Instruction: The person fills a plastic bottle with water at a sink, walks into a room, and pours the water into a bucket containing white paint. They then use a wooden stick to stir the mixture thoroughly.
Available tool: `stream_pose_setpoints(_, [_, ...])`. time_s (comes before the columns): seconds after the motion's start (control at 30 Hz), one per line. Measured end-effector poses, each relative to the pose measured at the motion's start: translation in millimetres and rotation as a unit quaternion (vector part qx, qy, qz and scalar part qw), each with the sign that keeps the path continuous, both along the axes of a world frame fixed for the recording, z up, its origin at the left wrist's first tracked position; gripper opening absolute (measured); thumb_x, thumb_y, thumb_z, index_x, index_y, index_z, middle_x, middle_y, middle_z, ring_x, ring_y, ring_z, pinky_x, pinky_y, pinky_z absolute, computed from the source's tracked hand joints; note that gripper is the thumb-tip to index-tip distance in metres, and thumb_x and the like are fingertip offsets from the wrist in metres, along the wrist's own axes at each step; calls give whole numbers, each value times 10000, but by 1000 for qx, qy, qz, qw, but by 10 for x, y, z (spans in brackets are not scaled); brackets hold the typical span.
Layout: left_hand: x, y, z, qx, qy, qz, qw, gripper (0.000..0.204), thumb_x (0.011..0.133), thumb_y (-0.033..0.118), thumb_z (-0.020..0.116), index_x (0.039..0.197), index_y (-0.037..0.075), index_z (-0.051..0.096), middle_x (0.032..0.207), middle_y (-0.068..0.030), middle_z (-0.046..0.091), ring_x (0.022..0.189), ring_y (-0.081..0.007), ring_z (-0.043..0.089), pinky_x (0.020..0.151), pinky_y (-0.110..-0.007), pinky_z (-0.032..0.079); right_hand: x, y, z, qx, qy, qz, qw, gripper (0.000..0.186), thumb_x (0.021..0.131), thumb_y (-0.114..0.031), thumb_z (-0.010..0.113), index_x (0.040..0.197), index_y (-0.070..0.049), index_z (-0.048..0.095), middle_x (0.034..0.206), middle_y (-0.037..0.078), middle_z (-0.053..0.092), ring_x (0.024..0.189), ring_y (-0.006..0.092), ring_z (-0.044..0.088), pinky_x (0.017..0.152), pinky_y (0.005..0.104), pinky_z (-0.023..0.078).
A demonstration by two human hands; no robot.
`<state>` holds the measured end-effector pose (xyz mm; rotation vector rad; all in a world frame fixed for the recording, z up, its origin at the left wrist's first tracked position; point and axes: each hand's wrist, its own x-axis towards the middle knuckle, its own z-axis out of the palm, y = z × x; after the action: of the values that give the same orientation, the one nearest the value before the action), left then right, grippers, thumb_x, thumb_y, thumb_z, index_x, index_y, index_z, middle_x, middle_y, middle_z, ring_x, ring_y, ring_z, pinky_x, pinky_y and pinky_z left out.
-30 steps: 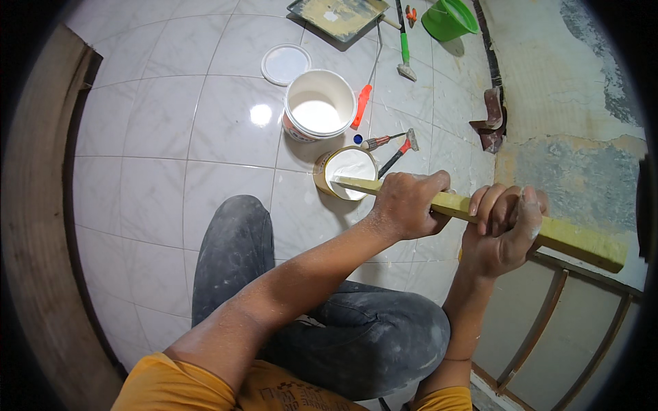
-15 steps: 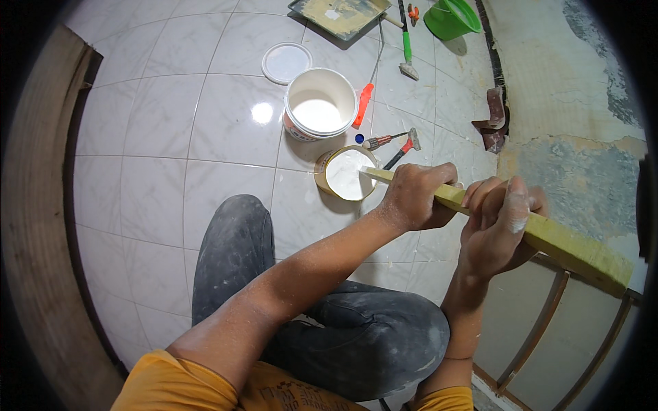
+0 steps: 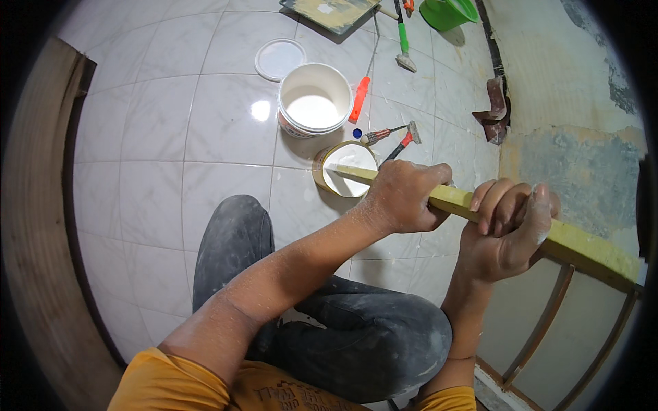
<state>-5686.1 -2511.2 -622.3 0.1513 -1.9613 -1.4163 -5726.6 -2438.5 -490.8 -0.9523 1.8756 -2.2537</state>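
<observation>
A long yellow wooden stick [image 3: 589, 255] slants from the lower right to a small tub [image 3: 319, 164] filled with a white paste [image 3: 336, 182]. Its narrow tip lies over or in the paste; how deep it goes I cannot tell. My left hand [image 3: 408, 197] is closed round the stick near the tub. Farther up the stick, my right hand [image 3: 510, 229] grips it with the fingers curled over the top and white smears on the thumb. Just beyond the small tub stands a larger white bucket [image 3: 315, 99] with white material inside.
A white lid [image 3: 280, 59], an orange-handled tool [image 3: 359, 99], a screwdriver [image 3: 380, 135] and a red-and-black scraper [image 3: 404, 140] lie on the tiles. Farther off are a paint tray [image 3: 329, 15], a green-handled scraper [image 3: 403, 41] and a green bucket [image 3: 449, 12]. A patchy wall [image 3: 569, 164] rises at right.
The stick's tip has slid left across the white paste. My left hand has shifted slightly left, while my right hand has moved a little to the right along the stick.
</observation>
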Motion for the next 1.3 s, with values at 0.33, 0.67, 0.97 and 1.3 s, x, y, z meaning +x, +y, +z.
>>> stream_pose_setpoints(0.33, [-243,2,-121,46,97,-6,994,272,736,225,808,849,75,611,678,-135,652,638,-356,691,571,-408,528,77,-122,-13,85,102,-13,991,322,1041,-174,560,767,-129,396,552,-4,327,430,114,375,528,332,448])
stream_pose_setpoints(0.67, [-75,112,42,47,-14,-36,998,288,748,244,811,855,71,607,665,-176,656,682,-410,690,609,-463,539,-28,-68,71,69,44,-39,996,232,1074,-167,569,899,-84,441,579,6,378,443,102,412,474,293,416])
stream_pose_setpoints(0.97, [-11,14,-83,-7,17,2,1000,276,742,233,821,869,77,632,708,-127,668,652,-340,700,584,-413,534,16,81,-58,-13,53,76,996,243,1090,-185,518,901,-96,392,541,32,395,413,142,411,480,353,465])
stream_pose_setpoints(1.3, [-169,44,-116,75,74,-37,994,328,746,282,845,875,62,639,760,-139,680,697,-364,700,599,-402,536,71,-86,-23,87,151,17,985,292,1107,-227,511,860,-99,420,560,-1,333,425,113,369,483,326,437])
